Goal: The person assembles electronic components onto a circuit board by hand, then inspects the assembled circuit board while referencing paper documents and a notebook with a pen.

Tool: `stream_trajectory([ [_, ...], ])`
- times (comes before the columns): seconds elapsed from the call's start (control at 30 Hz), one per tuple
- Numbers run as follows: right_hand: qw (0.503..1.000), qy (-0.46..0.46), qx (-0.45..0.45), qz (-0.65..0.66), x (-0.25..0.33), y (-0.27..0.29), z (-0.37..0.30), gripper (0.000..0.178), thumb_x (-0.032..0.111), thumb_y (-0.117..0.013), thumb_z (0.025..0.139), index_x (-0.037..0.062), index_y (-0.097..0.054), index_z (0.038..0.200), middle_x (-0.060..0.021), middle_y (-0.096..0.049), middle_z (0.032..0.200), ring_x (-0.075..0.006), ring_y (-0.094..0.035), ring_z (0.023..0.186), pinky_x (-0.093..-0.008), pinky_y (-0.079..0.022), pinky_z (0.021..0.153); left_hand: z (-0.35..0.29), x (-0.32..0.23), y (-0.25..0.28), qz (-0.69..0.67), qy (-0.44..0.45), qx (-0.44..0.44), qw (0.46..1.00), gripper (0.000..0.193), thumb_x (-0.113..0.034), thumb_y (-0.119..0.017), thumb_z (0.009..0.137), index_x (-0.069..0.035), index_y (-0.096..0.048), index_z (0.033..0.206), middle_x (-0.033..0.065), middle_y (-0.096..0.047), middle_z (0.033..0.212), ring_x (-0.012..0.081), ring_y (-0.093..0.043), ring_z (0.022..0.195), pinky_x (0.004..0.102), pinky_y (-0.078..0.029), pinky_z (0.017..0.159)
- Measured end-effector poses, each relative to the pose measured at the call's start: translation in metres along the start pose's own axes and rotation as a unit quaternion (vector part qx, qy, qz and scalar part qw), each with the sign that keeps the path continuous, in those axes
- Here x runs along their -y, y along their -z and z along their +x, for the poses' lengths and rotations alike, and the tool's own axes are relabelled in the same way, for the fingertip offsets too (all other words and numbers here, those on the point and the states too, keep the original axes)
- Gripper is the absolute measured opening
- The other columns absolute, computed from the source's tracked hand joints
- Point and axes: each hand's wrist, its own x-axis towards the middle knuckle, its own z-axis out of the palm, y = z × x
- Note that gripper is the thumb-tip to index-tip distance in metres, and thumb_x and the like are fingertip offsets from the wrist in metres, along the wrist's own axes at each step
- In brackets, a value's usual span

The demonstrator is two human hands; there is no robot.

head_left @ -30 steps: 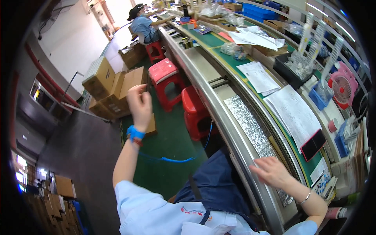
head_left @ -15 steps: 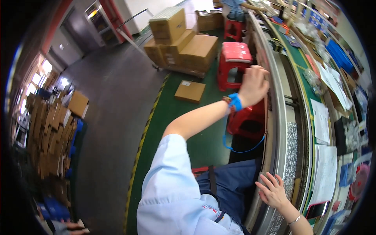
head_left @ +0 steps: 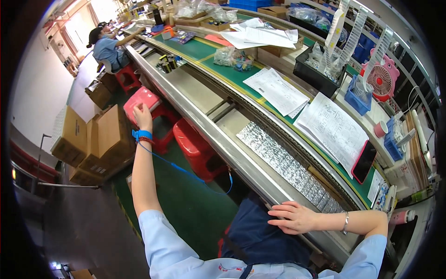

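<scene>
My left hand (head_left: 143,116) is stretched out over a red plastic stool (head_left: 142,98), in front of its seat. Its fingers are curled in; whether anything is in them is hidden. A blue wrist strap (head_left: 138,134) sits on that wrist, and its blue cord (head_left: 186,171) hangs down toward the bench. My right hand (head_left: 293,217) lies with fingers apart on the metal front rail (head_left: 251,186) of the bench, holding nothing. Silvery bubble wrap (head_left: 288,165) lies in the bench channel beyond it.
Another red stool (head_left: 195,146) stands under the rail. Stacked cartons (head_left: 104,137) are at the left. On the green bench top lie paper sheets (head_left: 332,130), a phone (head_left: 364,162) and a black bin (head_left: 320,72). A co-worker (head_left: 109,49) sits at the far end.
My view has swung right toward the bench. My left hand, before beside the rail, now reaches out over the stool. My right hand stays on the rail.
</scene>
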Motion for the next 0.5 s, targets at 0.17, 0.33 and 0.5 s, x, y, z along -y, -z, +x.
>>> stream_trajectory([
  [0.17, 0.999, -0.044, -0.007, -0.005, 0.005, -0.003, 0.004, 0.048, 0.018, -0.060, 0.074, 0.0150, -0.049, 0.121, -0.0055, -0.045, 0.127, -0.0201, -0.042, 0.116, -0.0353, -0.031, 0.095, 0.036, 0.022, -0.039, -0.044, 0.034, 0.011, 0.998, 0.030, -0.025, -0.052, 0.083, 0.002, -0.053, 0.096, 0.0190, -0.056, 0.095, 0.0311, -0.053, 0.091, 0.0401, -0.041, 0.082],
  [0.33, 0.998, -0.066, -0.004, 0.008, 0.004, -0.004, 0.005, 0.047, 0.018, -0.062, 0.071, 0.0152, -0.053, 0.118, -0.0040, -0.048, 0.123, -0.0193, -0.043, 0.112, -0.0338, -0.033, 0.094, 0.053, 0.038, -0.073, 0.036, -0.005, -0.023, 0.999, 0.025, -0.021, -0.052, 0.082, 0.001, -0.054, 0.092, 0.0168, -0.058, 0.091, 0.0286, -0.055, 0.087, 0.0387, -0.043, 0.078],
  [0.5, 0.998, -0.068, 0.009, -0.007, 0.002, 0.002, 0.007, 0.043, 0.017, -0.062, 0.071, 0.0179, -0.057, 0.113, -0.0016, -0.051, 0.118, -0.0175, -0.045, 0.108, -0.0318, -0.035, 0.091, 0.062, 0.035, -0.095, -0.008, -0.013, -0.022, 1.000, 0.022, -0.018, -0.052, 0.080, 0.001, -0.055, 0.091, 0.0158, -0.059, 0.087, 0.0275, -0.057, 0.078, 0.0381, -0.045, 0.072],
])
